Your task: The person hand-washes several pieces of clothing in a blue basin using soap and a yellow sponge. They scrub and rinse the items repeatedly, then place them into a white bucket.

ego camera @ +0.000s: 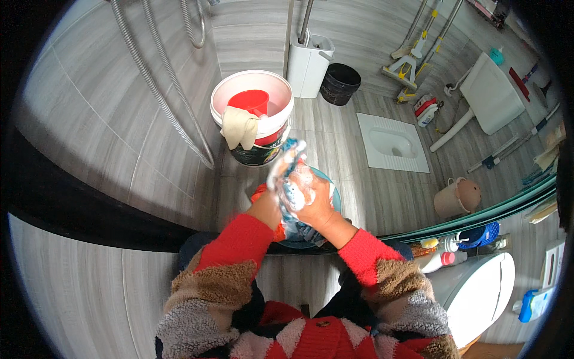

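My left hand point(274, 193) and my right hand point(311, 195) are pressed together around a soapy blue-and-white cloth point(289, 211). White suds cover the cloth and much of both hands, and motion blur hides parts of the fingers. Beneath them is a blue-green basin point(336, 197) with wet clothes in it, dark blue-grey fabric point(307, 234) at the near side and orange fabric point(259, 192) at the left.
Beyond the basin stands a large white bucket point(288, 96) holding a red dipper point(251, 101), a beige cloth point(240, 128) over its rim. A squat toilet point(394, 143) lies right. A glass panel edge point(484, 215) and a washing machine point(486, 287) are nearer.
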`<action>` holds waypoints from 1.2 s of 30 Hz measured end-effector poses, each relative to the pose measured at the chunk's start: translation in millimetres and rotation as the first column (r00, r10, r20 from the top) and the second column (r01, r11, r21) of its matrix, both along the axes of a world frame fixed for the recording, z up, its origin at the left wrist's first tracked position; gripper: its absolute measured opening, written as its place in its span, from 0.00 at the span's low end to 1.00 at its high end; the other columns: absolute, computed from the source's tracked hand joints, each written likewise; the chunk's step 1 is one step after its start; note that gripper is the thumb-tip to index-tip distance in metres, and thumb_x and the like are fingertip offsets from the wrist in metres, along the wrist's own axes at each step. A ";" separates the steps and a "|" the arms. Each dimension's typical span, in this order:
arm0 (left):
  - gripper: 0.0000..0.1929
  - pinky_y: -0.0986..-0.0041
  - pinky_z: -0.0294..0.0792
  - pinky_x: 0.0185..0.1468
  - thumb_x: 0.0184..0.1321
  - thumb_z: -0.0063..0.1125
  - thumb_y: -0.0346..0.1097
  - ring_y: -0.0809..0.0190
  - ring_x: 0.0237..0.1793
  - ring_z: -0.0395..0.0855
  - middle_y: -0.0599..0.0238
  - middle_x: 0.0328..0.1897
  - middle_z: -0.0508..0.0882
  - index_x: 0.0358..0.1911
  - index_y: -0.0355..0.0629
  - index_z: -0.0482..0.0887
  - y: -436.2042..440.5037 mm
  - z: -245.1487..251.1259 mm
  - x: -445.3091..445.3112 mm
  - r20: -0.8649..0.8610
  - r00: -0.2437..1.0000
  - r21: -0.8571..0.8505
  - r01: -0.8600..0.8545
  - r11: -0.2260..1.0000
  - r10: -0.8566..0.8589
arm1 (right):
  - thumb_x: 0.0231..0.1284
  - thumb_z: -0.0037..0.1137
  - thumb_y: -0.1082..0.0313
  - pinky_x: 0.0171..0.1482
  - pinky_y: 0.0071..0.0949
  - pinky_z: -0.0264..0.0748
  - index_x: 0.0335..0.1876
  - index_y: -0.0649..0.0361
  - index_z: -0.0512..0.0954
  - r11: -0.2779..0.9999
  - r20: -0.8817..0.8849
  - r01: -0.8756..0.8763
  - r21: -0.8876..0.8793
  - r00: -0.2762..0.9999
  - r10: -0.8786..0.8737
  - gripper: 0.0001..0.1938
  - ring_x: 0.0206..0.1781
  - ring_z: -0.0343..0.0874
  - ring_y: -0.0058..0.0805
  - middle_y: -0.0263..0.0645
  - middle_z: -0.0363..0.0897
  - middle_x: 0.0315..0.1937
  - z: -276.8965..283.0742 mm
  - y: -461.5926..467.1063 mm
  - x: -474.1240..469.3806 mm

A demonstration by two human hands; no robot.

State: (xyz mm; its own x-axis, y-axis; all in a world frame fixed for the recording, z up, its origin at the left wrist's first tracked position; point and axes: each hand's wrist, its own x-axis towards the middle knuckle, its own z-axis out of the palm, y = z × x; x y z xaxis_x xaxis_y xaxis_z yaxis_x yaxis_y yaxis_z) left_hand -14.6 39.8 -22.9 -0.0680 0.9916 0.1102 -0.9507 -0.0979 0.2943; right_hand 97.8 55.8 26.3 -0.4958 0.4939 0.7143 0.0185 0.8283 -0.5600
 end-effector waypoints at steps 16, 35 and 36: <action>0.12 0.70 0.73 0.50 0.65 0.54 0.46 0.66 0.43 0.80 0.69 0.40 0.82 0.42 0.47 0.79 -2.8 19.9 26.3 -0.111 0.993 -0.370 0.006 0.929 -0.050 | 0.56 0.56 0.54 0.40 0.42 0.75 0.34 0.59 0.79 0.787 0.405 0.569 -0.238 0.795 -0.452 0.14 0.36 0.80 0.51 0.52 0.81 0.32 -6.1 44.6 2.3; 0.13 0.57 0.79 0.41 0.55 0.43 0.25 0.55 0.37 0.82 0.61 0.37 0.80 0.43 0.46 0.75 15.7 -28.5 -57.9 -0.249 0.921 -0.386 -0.379 0.841 0.301 | 0.58 0.53 0.72 0.58 0.28 0.71 0.62 0.57 0.69 0.659 -0.212 -0.197 -0.726 0.976 0.058 0.24 0.55 0.75 0.28 0.38 0.75 0.55 -1.4 21.6 13.9; 0.10 0.59 0.79 0.42 0.58 0.45 0.27 0.56 0.37 0.82 0.62 0.36 0.80 0.42 0.46 0.75 18.2 -43.4 -53.2 -0.192 0.962 -0.222 -0.237 0.946 0.196 | 0.56 0.56 0.72 0.58 0.29 0.72 0.61 0.57 0.70 0.776 -0.081 -0.137 -0.616 0.991 0.110 0.24 0.55 0.76 0.28 0.38 0.76 0.54 0.6 16.7 11.3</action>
State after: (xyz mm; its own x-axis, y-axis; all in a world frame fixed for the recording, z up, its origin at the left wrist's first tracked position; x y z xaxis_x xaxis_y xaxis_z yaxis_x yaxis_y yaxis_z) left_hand -67.8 58.0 -66.3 -0.2848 0.9532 -0.1013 -0.8505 -0.2025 0.4855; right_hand 109.1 72.5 26.9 -0.5620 0.7725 0.2958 -0.0922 0.2969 -0.9504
